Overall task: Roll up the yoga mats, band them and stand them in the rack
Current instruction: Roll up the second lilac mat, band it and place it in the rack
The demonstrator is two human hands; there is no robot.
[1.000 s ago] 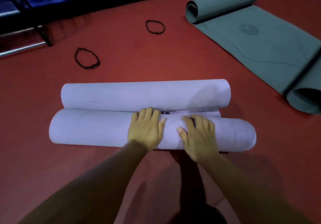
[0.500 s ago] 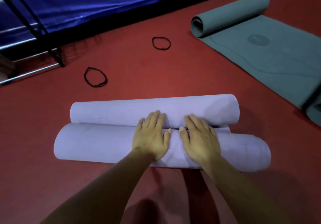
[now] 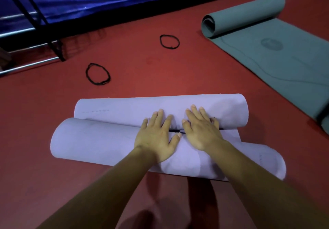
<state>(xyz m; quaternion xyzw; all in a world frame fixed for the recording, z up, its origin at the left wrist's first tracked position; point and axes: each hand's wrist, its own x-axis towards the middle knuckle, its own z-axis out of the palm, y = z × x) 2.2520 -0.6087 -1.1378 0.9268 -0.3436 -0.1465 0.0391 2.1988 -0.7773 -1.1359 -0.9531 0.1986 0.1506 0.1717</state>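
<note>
Fingers [image 3: 159, 117] of left hand [image 3: 156, 136] and right hand [image 3: 201, 132] lie flat, gripping nothing, on the lilac mat [image 3: 99, 139] mid-frame; it looks like soft, springy foam, best pressed centrally.

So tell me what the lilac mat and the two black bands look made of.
Lilac yoga mat: probably foam or rubber, matte; it curls in smooth rolls without creases or glare. Nearer black band and farther black band: likely elastic cord, dull; thin, limp, uneven loops.
</note>
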